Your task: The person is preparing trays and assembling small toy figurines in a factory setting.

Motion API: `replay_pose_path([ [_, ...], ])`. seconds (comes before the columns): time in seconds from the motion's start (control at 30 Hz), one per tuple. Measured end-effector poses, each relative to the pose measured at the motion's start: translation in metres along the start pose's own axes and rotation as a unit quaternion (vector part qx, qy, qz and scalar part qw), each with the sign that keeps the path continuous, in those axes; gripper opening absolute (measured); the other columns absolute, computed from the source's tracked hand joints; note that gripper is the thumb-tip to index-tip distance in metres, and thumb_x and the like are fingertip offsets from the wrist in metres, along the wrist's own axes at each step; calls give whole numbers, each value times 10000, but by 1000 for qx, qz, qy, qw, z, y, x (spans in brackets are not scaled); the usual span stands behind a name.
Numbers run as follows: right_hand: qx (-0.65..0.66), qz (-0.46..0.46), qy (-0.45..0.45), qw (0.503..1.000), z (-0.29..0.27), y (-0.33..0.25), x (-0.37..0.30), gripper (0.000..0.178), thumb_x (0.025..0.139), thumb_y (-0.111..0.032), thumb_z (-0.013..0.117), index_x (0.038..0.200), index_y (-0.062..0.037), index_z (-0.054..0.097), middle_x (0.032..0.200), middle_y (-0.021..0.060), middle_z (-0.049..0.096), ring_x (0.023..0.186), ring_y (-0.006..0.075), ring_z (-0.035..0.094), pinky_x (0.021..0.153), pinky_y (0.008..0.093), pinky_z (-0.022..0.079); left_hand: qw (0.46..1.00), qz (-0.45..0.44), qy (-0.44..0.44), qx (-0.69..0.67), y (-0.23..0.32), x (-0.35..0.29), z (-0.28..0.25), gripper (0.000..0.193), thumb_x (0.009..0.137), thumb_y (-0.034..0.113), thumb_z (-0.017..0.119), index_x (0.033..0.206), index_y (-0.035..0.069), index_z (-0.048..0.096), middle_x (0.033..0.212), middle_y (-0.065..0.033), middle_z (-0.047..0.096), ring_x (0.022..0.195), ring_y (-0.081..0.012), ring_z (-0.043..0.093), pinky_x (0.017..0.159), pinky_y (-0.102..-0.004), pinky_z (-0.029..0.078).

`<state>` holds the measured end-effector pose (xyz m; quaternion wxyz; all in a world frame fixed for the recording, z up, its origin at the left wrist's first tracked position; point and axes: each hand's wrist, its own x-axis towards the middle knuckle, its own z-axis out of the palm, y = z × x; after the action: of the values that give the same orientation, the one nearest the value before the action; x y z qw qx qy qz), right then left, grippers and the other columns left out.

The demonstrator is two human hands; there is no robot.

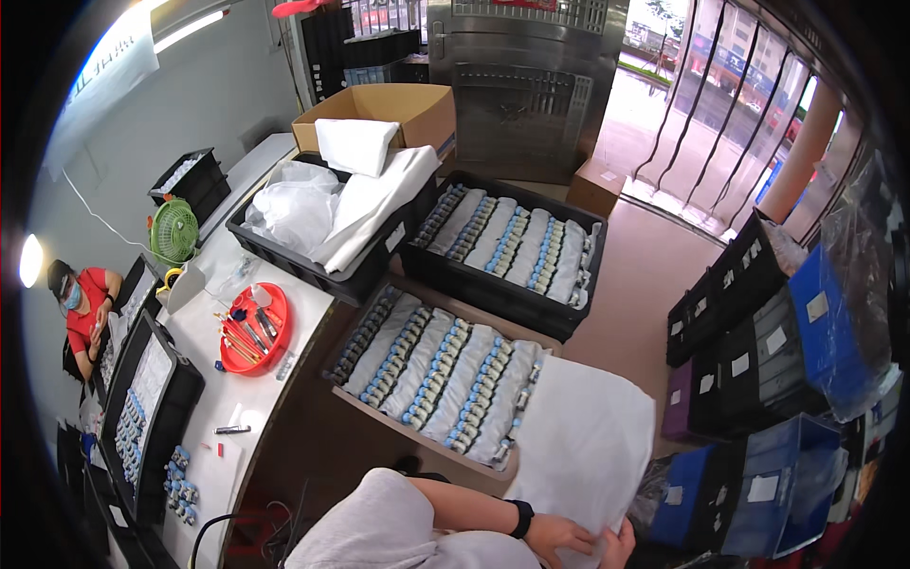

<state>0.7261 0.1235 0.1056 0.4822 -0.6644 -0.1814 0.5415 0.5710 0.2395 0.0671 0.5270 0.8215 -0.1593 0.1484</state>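
A large white sheet (pixel 592 431), soft and slightly creased, hangs between me and the tray of parts. At its near edge my left hand (pixel 559 538), with a black band on the wrist, is closed on the sheet. Beside it my right hand (pixel 618 546) pinches the same edge near the corner. The sheet's far end overlaps the right side of a beige crate (pixel 403 277). Inside that crate lie rows of small blue and cream figure-like parts (pixel 479 394), separated by rolled white sheets (pixel 460 365).
Behind stands a black crate (pixel 445 275) with similar rows. Another black bin (pixel 284 248) holds plastic bags and folded white sheets. On the white table are a red tray (pixel 275 356) of tools and a green fan (pixel 174 230). Stacked bins (pixel 758 356) line the right; a person in red (pixel 90 308) sits left.
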Motion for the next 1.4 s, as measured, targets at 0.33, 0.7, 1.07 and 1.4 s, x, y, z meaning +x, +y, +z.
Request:
replay_pose_path([
  [0.33,-182,-170,139,958,-67,-63,35,325,750,-61,478,1046,68,523,1004,180,566,920,269,510,847,313,372,897,-344,272,-44,-73,72,-44,498,865,343,480,1203,-11,393,1147,-179,444,1025,-270,485,870,-332,406],
  [0.7,-163,-216,6,963,-72,-149,162,275,813,-64,428,1048,6,553,898,62,568,758,139,505,668,239,402,833,-345,433,-14,-156,78,-148,480,858,353,495,1186,8,431,1117,-171,487,946,-231,517,825,-317,423],
  [1.07,-196,-248,-28,948,-83,-252,323,331,729,-55,436,1025,23,563,836,31,557,709,109,478,622,214,379,656,-352,665,66,-157,48,-273,268,816,169,540,1036,16,546,937,-135,576,807,-214,573,704,-305,460],
  [1.4,-175,-286,-136,932,-44,-346,452,334,663,-27,392,928,33,585,884,51,564,794,104,492,718,219,390,383,-340,784,351,-49,-62,-360,145,768,65,584,909,36,600,824,-76,583,721,-150,567,637,-266,461],
])
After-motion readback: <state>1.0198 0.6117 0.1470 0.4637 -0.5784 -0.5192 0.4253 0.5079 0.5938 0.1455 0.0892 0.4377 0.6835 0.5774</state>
